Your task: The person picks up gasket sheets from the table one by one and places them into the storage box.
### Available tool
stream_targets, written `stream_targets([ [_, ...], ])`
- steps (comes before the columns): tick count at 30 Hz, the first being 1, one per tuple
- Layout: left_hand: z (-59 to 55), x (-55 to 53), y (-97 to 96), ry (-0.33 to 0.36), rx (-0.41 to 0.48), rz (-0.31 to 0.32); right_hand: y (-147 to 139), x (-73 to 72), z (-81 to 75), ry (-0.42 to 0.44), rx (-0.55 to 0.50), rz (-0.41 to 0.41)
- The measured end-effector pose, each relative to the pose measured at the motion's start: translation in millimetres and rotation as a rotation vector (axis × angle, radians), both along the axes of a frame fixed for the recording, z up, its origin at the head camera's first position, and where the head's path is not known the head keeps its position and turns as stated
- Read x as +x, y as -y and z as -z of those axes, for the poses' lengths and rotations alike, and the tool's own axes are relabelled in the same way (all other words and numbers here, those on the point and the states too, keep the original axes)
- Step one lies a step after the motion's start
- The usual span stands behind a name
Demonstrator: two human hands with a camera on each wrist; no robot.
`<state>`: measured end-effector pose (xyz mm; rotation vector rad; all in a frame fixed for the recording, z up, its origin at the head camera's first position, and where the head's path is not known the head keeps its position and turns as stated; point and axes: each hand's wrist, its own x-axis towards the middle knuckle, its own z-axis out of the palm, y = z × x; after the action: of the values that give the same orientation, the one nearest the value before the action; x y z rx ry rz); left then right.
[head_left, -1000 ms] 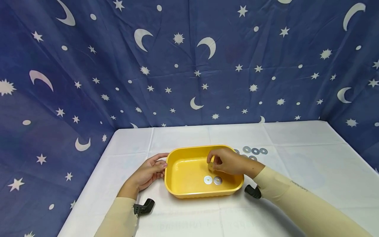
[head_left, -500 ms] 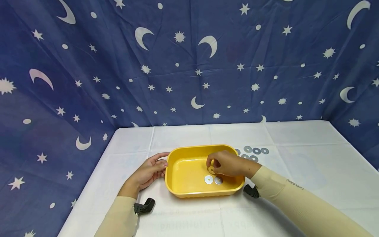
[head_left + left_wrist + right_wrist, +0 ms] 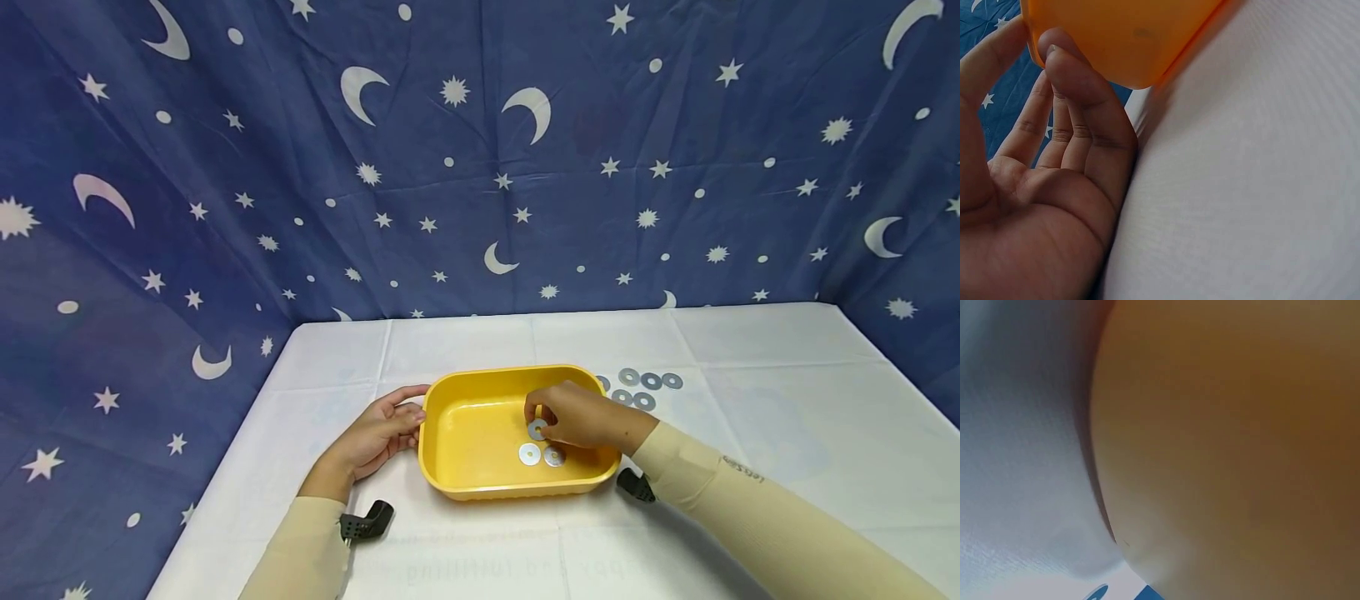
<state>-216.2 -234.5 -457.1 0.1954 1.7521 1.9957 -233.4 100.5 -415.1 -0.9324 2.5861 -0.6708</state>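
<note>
A yellow plastic tub (image 3: pixel 480 492) stands on the white cloth. My left hand (image 3: pixel 377 435) holds its left end, thumb at the rim and fingers against the outer wall; the left wrist view shows the palm and the fingers (image 3: pixel 1079 94) bent at that corner. Inside the tub, my right hand (image 3: pixel 577 414) pinches a grey metal washer (image 3: pixel 536 431) between thumb and fingers, low over the floor of the tub. Just in front of it, a shiny washer (image 3: pixel 529 454) and a second washer (image 3: pixel 554 456) lie side by side. In the right wrist view the tub's wall (image 3: pixel 1222 450) hides the hand.
Several more flat washers (image 3: pixel 651 381) lie on the cloth behind the tub's right end, one partly hidden by the rim. The white table (image 3: pixel 787 417) is bordered by a dark blue curtain (image 3: pixel 450 208) with moons and stars at the back and sides.
The washer at my right fingertips has tilted from yellowish and steep to flatter and grey, a little lower. My left hand has kept its place on the tub.
</note>
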Motion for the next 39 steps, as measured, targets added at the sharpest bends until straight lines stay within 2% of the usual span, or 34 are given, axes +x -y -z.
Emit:
stream_targets([
  [10, -0.1, -0.1, -0.5, -0.002, -0.004, 0.003, 0.9, 3.6, 1.7, -0.093, 0.027, -0.018],
  [19, -0.2, -1.1, -0.4, -0.008, -0.003, 0.004, 1.0, 5.3, -1.0, -0.098, 0.014, -0.015],
  [27, -0.5, -0.1, -1.7, -0.002, -0.008, 0.001, -9.2, 10.8, -10.6, -0.121, -0.142, -0.018],
  [33, -1.2, -0.1, -2.5, -0.006, -0.008, 0.002, -23.5, 21.8, -20.7, -0.185, -0.265, 0.033],
  [39, -1.1, 0.7, -2.3, -0.005, -0.009, -0.003, -39.3, 31.2, -21.4, -0.259, -0.39, 0.112],
])
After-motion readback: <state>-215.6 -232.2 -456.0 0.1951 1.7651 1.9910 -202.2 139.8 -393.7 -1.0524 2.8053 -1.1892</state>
